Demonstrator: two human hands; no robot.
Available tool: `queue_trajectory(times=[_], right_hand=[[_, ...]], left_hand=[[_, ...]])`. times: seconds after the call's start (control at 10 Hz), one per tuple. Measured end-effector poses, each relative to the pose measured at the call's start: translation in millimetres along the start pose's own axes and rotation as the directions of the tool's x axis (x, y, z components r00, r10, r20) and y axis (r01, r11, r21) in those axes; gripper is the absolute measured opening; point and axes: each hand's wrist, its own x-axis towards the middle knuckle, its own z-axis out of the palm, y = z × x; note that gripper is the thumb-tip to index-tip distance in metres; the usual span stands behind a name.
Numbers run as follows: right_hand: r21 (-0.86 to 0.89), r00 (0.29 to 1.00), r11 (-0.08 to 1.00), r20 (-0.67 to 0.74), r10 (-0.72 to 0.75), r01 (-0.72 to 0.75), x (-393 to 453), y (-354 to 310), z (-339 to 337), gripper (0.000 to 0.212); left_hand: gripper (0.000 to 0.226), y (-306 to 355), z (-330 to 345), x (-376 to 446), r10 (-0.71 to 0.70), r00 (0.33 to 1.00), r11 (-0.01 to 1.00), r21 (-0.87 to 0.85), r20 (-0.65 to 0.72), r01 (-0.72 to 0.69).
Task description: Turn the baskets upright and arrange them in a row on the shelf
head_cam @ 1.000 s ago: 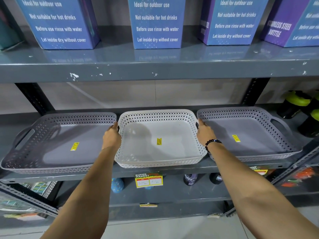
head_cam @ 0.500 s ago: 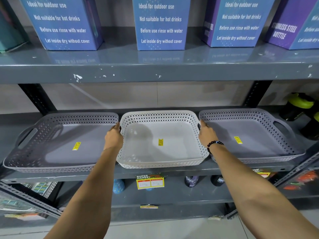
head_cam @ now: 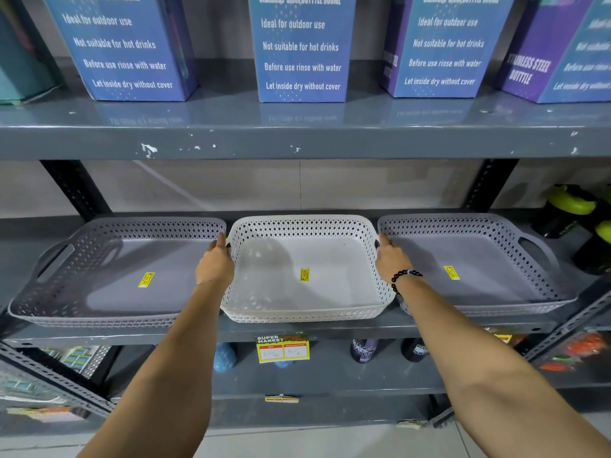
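Three shallow perforated baskets stand upright side by side on the grey middle shelf (head_cam: 330, 328). The white basket (head_cam: 330, 269) is in the middle, between a grey basket on the left (head_cam: 109, 292) and a grey basket on the right (head_cam: 489, 279). Each has a yellow sticker inside. My left hand (head_cam: 214, 263) grips the white basket's left side. My right hand (head_cam: 391, 259), with a black bead bracelet at the wrist, grips its right side. The fingers of both hands are hidden in the narrow gaps between baskets.
Several blue and purple bottle boxes (head_cam: 301, 47) stand on the shelf above. Black bottles with green lids (head_cam: 568, 209) sit right of the baskets. A price tag (head_cam: 282, 348) hangs on the shelf edge, with bottles on the lower shelf (head_cam: 363, 350).
The white basket and both hands have slid slightly further back on the shelf. The grip is unchanged and the grey baskets have not moved.
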Motion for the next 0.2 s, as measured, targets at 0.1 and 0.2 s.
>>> queue_trajectory(times=[0.1, 0.2], right_hand=[[-0.025, 1.000, 1.000, 0.009, -0.001, 0.001, -9.1, -0.7, -3.6, 0.054], [-0.058, 0.998, 0.998, -0.051, -0.038, 0.035, -10.6, -4.8, -4.6, 0.055]], left_hand=[[0.045, 9.3, -8.9, -13.4, -0.028, 1.000, 1.000, 0.006, -0.004, 0.028], [0.046, 18.4, -7.9, -18.3, -0.009, 0.999, 1.000, -0.010, -0.043, 0.009]])
